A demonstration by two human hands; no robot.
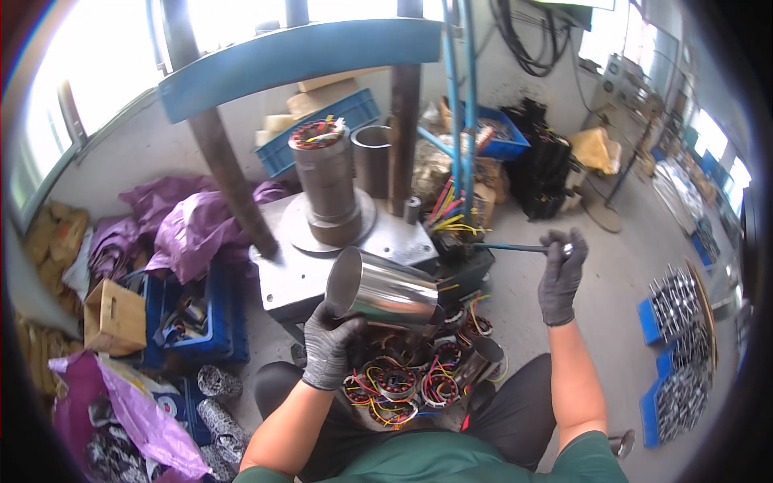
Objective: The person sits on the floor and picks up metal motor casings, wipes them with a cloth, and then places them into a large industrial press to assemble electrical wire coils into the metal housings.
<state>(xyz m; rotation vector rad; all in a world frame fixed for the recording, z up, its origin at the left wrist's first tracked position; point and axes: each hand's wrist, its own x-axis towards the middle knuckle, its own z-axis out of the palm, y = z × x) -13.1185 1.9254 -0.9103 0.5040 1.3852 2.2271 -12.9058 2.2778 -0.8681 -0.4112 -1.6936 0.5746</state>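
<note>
My left hand (328,344), in a grey knit glove, is closed on the near end of a shiny metal tube (394,291), which lies tilted in front of the press plate (282,282). My right hand (561,278), also gloved, is raised to the right, its fingers curled round the end of a thin blue-green lever (515,247). On the plate, a grey metal cylinder (326,181) stands upright on a round disc, topped by a wound stator (316,133) with coloured wires. Several more wired stators (396,380) sit between my knees, beside another metal tube (481,358).
A blue crossbeam (306,64) and dark posts (229,177) frame the plate. Left stand a blue crate (229,318), a cardboard box (115,318) and purple sacking (193,225). Blue trays of metal parts (680,394) line the right floor. An open tube (372,161) stands behind the plate.
</note>
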